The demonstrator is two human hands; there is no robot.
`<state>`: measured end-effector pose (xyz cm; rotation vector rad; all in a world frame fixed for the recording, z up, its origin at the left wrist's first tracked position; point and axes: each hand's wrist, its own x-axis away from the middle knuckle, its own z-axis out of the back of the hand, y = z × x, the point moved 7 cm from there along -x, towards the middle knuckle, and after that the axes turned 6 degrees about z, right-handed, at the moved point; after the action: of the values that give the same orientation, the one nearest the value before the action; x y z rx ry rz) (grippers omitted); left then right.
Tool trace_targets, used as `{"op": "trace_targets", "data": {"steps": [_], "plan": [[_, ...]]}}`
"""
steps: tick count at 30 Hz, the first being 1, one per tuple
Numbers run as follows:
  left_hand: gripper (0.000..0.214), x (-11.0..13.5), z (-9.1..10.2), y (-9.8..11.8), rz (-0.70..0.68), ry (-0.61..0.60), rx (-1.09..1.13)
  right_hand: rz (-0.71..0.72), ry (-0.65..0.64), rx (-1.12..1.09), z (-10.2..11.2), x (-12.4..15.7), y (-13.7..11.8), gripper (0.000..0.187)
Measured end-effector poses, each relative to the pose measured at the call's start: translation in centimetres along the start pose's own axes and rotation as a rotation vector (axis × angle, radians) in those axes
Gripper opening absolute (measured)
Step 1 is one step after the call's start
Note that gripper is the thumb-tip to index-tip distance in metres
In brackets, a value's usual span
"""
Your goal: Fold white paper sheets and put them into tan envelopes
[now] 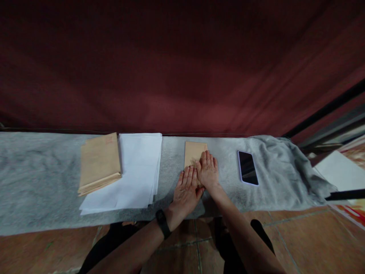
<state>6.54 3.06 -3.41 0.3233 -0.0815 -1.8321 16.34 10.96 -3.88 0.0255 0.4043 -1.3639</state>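
Note:
A brown paper envelope [194,152] lies on the grey cloth in front of me, its lower part covered by my hands. My left hand [186,189] rests flat over its lower left side, fingers stretched out, with a dark band on the wrist. Flat on the envelope's right side is my right hand [208,171], its fingers extended and its thumb side close against the left hand. Neither hand grips anything. Whatever the envelope may contain cannot be seen.
To the left, a stack of brown envelopes [99,161] partly overlaps a pile of white paper sheets [137,175]. A phone [248,168] lies to the right on the grey cloth [31,179]. Behind the narrow surface hangs a dark red curtain [182,76]. Tiled floor lies below.

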Motion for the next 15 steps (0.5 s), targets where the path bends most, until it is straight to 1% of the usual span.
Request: {"op": "trace_targets", "data": {"steps": [7, 11, 15], "plan": [[0.081, 0.1, -0.3, -0.1, 0.010, 0.014, 0.024, 0.042, 0.036, -0.023, 0.1, 1.6, 0.3, 0.066], [0.085, 0.2, -0.2, 0.0, -0.009, 0.010, 0.002, 0.056, 0.018, -0.027, 0.1, 2.2, 0.4, 0.065], [0.091, 0.1, 0.2, 0.0, -0.035, 0.001, -0.011, 0.066, 0.008, -0.024, 0.4, 2.8, 0.5, 0.064]]}}
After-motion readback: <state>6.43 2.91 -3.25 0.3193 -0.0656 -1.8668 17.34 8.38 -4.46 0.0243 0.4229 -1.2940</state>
